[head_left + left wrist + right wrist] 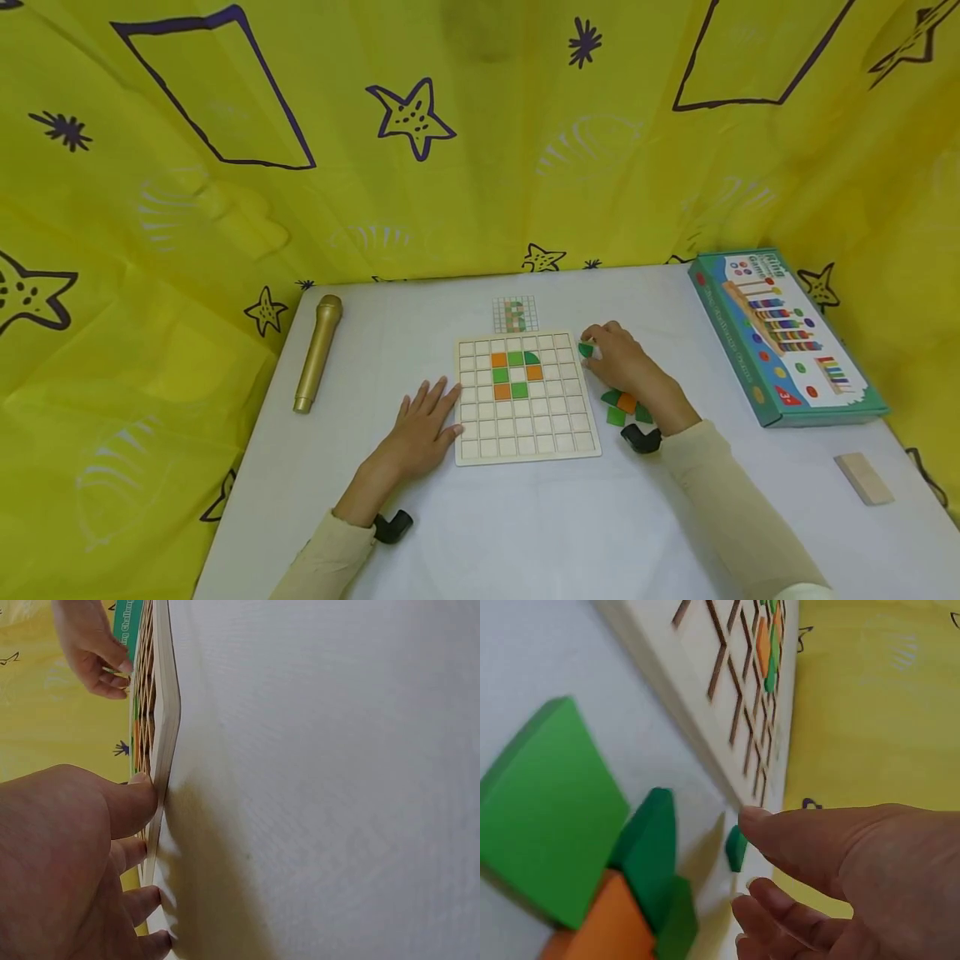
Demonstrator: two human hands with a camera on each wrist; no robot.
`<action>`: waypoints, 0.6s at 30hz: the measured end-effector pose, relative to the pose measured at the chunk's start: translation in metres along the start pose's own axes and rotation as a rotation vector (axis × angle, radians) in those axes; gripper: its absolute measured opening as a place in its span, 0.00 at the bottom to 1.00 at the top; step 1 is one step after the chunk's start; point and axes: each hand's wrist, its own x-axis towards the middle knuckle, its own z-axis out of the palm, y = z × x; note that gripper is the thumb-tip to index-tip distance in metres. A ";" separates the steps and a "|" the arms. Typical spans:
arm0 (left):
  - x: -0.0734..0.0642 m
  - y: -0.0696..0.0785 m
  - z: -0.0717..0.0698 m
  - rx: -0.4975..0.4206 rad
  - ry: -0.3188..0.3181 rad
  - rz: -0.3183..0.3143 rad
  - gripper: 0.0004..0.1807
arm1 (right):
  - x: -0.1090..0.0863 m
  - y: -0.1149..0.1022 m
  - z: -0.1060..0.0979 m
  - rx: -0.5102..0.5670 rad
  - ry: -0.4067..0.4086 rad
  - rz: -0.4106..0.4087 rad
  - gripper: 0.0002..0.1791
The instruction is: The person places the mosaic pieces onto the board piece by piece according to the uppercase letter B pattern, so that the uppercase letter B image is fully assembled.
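Note:
A wooden grid board [528, 429] lies on the white table, with orange, light green and one dark green rounded tile set in its squares. My left hand [416, 433] rests at the board's left edge, fingers spread, the thumb [135, 806] against the rim. Just off the upper right corner, my right hand [622, 358] pinches a dark green rounded tile [585, 350] between thumb and fingers; part of it is hidden by the thumb in the right wrist view. Under the right forearm lie loose tiles: a light green square [616, 416], an orange one [627, 403] and dark green ones.
A small pattern card [527, 304] lies behind the board. At the left is a gold microphone [318, 354]. A green game box [787, 342] stands at the right, with a wooden block [864, 478] nearer. Yellow printed cloth [480, 192] hangs round the table.

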 end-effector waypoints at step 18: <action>0.000 0.000 0.001 0.010 0.002 0.003 0.38 | 0.003 0.019 0.002 -0.011 0.024 0.022 0.19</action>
